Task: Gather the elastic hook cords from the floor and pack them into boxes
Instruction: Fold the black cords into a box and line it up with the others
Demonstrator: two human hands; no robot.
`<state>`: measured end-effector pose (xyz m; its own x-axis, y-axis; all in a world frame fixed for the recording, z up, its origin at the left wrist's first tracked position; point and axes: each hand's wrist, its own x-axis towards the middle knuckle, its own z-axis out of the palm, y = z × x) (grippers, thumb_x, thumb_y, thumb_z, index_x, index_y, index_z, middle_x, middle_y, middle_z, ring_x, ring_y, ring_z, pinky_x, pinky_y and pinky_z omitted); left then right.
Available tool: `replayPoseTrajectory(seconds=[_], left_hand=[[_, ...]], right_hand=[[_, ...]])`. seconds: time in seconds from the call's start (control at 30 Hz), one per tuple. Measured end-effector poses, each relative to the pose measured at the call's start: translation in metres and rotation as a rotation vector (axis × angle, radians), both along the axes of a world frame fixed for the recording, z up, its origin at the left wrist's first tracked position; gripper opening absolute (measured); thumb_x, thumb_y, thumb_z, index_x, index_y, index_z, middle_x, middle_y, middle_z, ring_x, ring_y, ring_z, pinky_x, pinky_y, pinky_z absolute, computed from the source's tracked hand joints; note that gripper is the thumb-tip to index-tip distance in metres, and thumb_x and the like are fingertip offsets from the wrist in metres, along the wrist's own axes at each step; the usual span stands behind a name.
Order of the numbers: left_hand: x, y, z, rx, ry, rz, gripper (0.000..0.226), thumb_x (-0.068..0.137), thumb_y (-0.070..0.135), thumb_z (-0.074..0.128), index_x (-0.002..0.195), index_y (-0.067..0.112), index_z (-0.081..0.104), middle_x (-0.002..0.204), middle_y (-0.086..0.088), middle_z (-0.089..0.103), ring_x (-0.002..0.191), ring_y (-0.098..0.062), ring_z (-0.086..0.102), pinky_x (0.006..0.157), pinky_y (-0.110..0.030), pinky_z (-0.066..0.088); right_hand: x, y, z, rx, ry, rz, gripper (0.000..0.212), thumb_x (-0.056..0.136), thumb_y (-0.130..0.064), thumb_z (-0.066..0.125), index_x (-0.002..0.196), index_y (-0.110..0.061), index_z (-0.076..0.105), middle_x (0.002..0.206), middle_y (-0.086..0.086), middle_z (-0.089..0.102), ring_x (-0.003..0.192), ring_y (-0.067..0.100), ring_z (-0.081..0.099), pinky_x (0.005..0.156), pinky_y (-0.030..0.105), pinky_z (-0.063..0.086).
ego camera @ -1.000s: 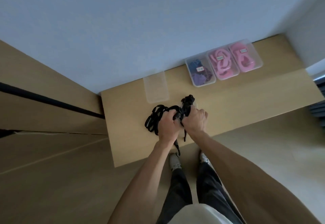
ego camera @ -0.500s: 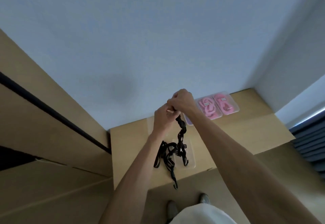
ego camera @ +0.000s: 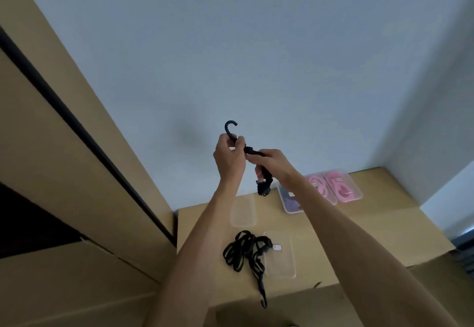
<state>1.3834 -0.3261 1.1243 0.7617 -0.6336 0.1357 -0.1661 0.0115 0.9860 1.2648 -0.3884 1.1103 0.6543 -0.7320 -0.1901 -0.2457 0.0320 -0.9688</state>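
Note:
I hold one black elastic hook cord (ego camera: pixel 252 151) up in the air in front of the wall. My left hand (ego camera: pixel 228 157) pinches it just below its curved hook, which sticks up above my fingers. My right hand (ego camera: pixel 273 163) grips the cord a little lower, and its folded end hangs beneath that hand. A tangle of more black hook cords (ego camera: pixel 243 251) lies on the wooden tabletop (ego camera: pixel 346 234), partly over a clear empty box (ego camera: pixel 280 260), with one hook trailing past the table's front edge.
A clear lid (ego camera: pixel 243 210) lies near the wall. Behind my right forearm stands a box of purple cords (ego camera: pixel 291 202), then two boxes of pink cords (ego camera: pixel 333 186) at the back right. Tan cabinet panels rise on the left.
Both hands rose higher from the table with one cord and pulled it free of the pile. The rest of the tangle stayed on the tabletop.

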Motion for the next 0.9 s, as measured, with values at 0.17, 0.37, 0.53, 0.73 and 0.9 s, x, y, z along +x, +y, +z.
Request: replayPoseTrajectory(seconds=[0.17,0.37,0.53,0.73,0.9], left_hand=[[0.016,0.014,-0.017,0.382,-0.326,0.029,0.019,0.101,0.018,0.046,0.109,0.009,0.061,0.091,-0.009,0.067,0.083,-0.031,0.062,0.065,-0.033,0.040],[0.016,0.034,-0.005,0.417,-0.382,-0.301,0.032,0.101,0.021,0.036,0.108,0.036,0.064,0.072,0.009,0.054,0.060,-0.013,0.043,0.053,-0.024,0.032],[0.007,0.048,0.010,0.445,-0.379,-0.529,0.030,0.101,0.024,0.039,0.075,0.017,0.053,0.065,0.006,0.041,0.060,-0.017,0.030,0.057,-0.031,0.027],[0.000,0.062,0.013,0.442,-0.270,-0.524,0.036,0.098,0.023,0.053,0.071,-0.001,0.053,0.068,-0.006,0.044,0.064,-0.019,0.038,0.064,-0.030,0.033],[0.000,0.075,0.018,0.445,-0.138,-0.680,0.026,0.101,0.016,0.051,0.100,0.016,0.077,0.074,0.008,0.061,0.071,-0.011,0.048,0.064,-0.021,0.037]], right_hand=[[0.009,-0.002,0.021,-0.279,0.090,0.019,0.022,0.077,-0.011,0.069,0.098,-0.018,0.070,0.076,-0.002,0.069,0.058,0.010,0.056,0.053,0.021,0.051],[0.001,-0.014,0.048,-0.550,0.062,0.069,0.017,0.080,-0.006,0.070,0.093,-0.016,0.067,0.084,-0.001,0.071,0.060,0.011,0.059,0.061,0.030,0.052],[-0.007,-0.010,0.056,-0.581,-0.012,0.095,0.017,0.075,0.001,0.074,0.079,-0.015,0.071,0.088,0.002,0.067,0.073,0.020,0.067,0.055,0.030,0.058],[-0.015,-0.011,0.061,-0.413,0.030,0.142,0.013,0.074,-0.006,0.077,0.083,-0.016,0.075,0.082,0.002,0.069,0.052,0.012,0.059,0.048,0.028,0.047],[-0.017,-0.016,0.060,-0.409,0.104,0.146,0.012,0.067,-0.021,0.087,0.071,-0.017,0.076,0.063,-0.002,0.069,0.047,0.011,0.055,0.046,0.020,0.042]])
